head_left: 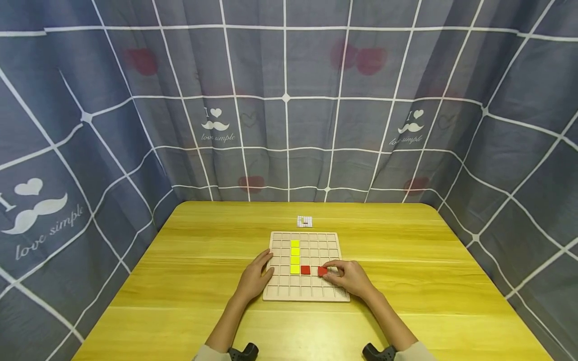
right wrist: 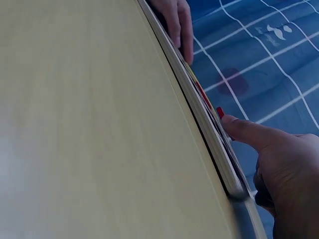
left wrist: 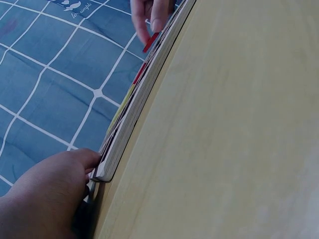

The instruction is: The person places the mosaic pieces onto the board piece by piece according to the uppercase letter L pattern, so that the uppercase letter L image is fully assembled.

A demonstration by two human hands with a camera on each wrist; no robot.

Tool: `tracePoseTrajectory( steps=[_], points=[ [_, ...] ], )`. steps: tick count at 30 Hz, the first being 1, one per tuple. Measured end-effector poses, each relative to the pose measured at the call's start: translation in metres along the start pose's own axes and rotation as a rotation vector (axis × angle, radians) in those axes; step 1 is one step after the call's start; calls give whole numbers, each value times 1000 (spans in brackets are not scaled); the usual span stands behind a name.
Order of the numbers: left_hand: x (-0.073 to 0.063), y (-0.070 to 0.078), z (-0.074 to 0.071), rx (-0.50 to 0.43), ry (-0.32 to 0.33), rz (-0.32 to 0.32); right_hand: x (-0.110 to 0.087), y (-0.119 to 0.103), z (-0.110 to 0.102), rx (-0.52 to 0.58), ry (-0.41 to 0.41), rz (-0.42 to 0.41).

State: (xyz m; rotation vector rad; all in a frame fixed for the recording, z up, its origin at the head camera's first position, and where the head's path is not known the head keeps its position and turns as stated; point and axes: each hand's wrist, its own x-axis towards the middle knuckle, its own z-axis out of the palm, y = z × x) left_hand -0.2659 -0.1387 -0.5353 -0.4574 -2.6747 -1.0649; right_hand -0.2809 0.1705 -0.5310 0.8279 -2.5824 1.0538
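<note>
A square wooden grid board (head_left: 307,293) lies on the table. On it, several yellow tiles (head_left: 295,255) form a column, with a red square tile (head_left: 305,269) beside the column's lower end. My right hand (head_left: 354,278) pinches a second red tile (head_left: 322,271) between thumb and fingers over the board, one cell or so right of the first; the right wrist view shows this red tile (right wrist: 220,112) tilted at the thumb tip. At the board's left edge rests my left hand (head_left: 254,278), its fingers and thumb extended. The left wrist view shows its thumb (left wrist: 87,157) touching the board's corner.
A small card (head_left: 304,221) printed with a coloured grid pattern lies beyond the board's far edge. The yellow wooden table (head_left: 203,240) is enclosed by a grey-blue checked curtain (head_left: 311,120) at the back and both sides.
</note>
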Motion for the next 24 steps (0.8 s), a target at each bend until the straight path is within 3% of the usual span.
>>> tracePoseTrajectory(
  steps=[16, 24],
  points=[
    [0, 3, 1, -11, -7, 3, 11, -6, 10, -44, -18, -32],
    [0, 1, 3, -14, -7, -8, 10, -4, 6, 29, -41, 45]
  ],
)
